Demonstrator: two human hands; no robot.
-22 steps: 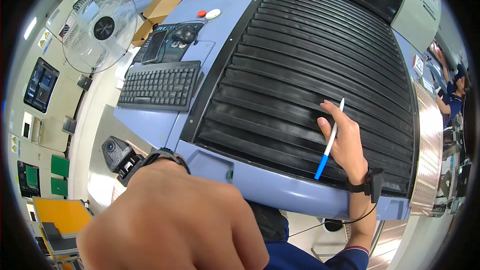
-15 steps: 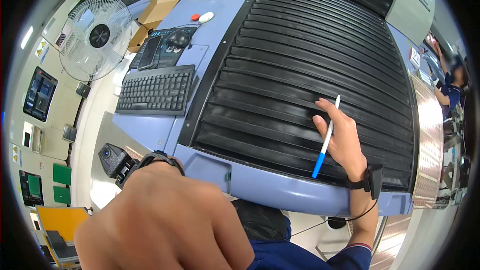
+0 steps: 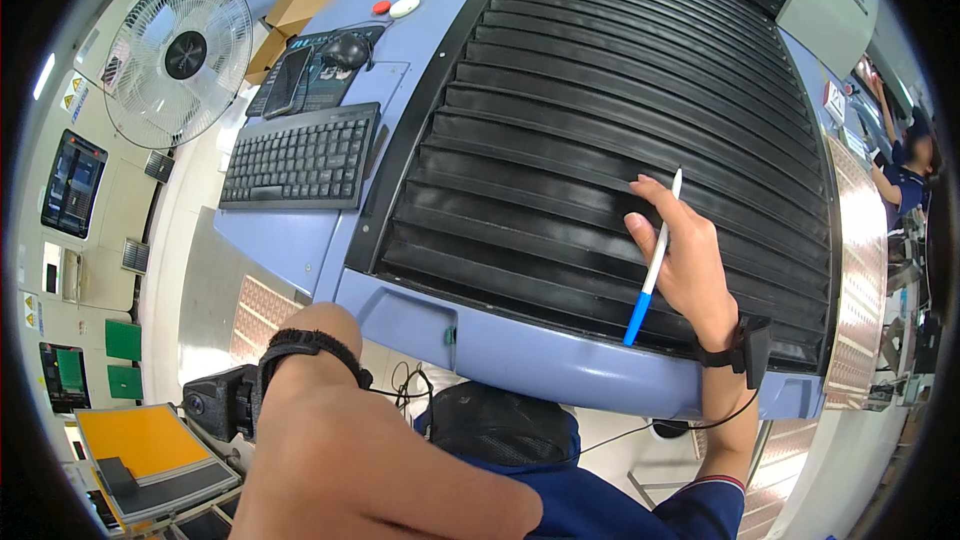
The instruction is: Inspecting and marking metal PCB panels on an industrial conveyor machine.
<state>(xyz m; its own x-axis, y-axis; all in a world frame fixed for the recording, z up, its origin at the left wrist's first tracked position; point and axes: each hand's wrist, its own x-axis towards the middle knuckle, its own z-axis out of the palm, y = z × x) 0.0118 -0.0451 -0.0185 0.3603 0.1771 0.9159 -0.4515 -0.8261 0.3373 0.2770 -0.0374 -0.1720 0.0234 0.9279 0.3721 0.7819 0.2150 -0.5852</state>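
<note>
Head view: I look down on a pale blue machine housing (image 3: 560,370) with a black ribbed roller shutter (image 3: 620,120) across its top.
Change since 0.7 s ago: my right hand (image 3: 685,260) has crept slightly up and left along the shutter slats; my left hand (image 3: 370,460) sits a little lower in the picture; otherwise the layout is unchanged.
Reading: small shift only, so I judge the hand is feeling along the ribs, not leaving them.
Right hand: grasping a slim white pen with a blue cap end (image 3: 652,265), thumb and fingers wrapped round its middle, fingertips touching a slat.
Pen: tilted, white tip up, blue end down toward the front edge of the housing; straight, thin, plastic-looking.
Left hand: close to the camera, back of hand toward me, black wristband (image 3: 305,345) on; fingers out of view, so I cannot tell whether it holds anything.
Nearby: black keyboard (image 3: 295,155) left of the shutter, white desk fan (image 3: 180,55) beyond it.
</note>
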